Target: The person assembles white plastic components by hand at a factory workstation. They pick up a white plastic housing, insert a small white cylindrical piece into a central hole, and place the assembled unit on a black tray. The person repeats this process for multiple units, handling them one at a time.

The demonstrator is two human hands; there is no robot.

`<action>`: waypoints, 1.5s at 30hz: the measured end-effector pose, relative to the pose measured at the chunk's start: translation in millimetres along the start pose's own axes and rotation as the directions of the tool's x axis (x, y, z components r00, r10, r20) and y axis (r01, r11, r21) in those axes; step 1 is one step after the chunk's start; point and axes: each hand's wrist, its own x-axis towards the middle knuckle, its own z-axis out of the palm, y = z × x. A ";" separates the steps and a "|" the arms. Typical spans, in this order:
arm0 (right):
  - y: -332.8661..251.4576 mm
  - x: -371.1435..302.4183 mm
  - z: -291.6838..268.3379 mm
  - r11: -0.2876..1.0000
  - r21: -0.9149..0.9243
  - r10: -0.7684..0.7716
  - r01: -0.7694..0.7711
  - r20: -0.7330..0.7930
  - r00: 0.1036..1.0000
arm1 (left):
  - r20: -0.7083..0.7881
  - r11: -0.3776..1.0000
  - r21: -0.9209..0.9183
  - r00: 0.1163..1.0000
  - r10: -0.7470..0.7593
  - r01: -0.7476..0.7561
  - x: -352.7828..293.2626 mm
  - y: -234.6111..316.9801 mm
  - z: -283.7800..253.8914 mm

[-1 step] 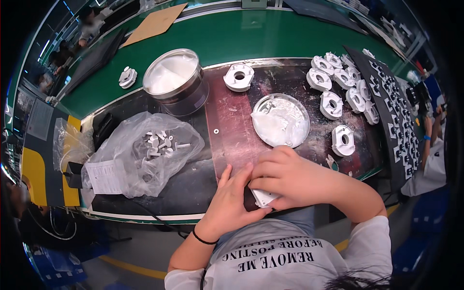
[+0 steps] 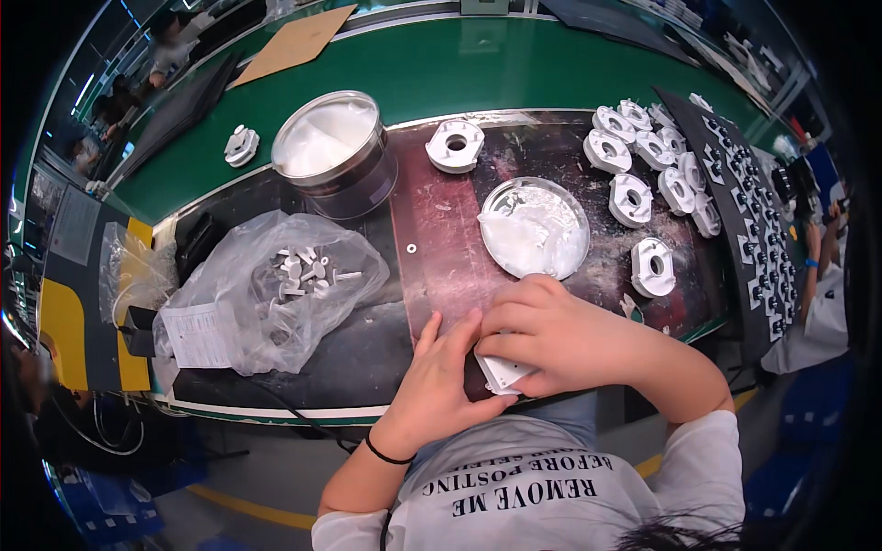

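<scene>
Two bare hands meet at the near edge of the bench (image 2: pixel 367 344) around a white plastic part (image 2: pixel 500 375), flat-faced and mostly covered. The right hand (image 2: pixel 556 338) curls its fingers over it, gripping; the left hand (image 2: pixel 437 381) is half open, thumb against the part's near edge, its hold impossible to tell. Just beyond the right knuckles sits a shallow metal dish (image 2: pixel 516 189) of glossy white paste; holed white housings (image 2: pixel 654 282) cluster rightward, a crinkled clear bag (image 2: pixel 234 303) lies left.
</scene>
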 end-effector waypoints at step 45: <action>-6.2 -83.8 4.3 0.948 0.303 0.237 -0.099 -0.461 0.855 | -0.484 0.693 0.564 0.860 -0.162 0.449 -0.9 -74.4 -114.7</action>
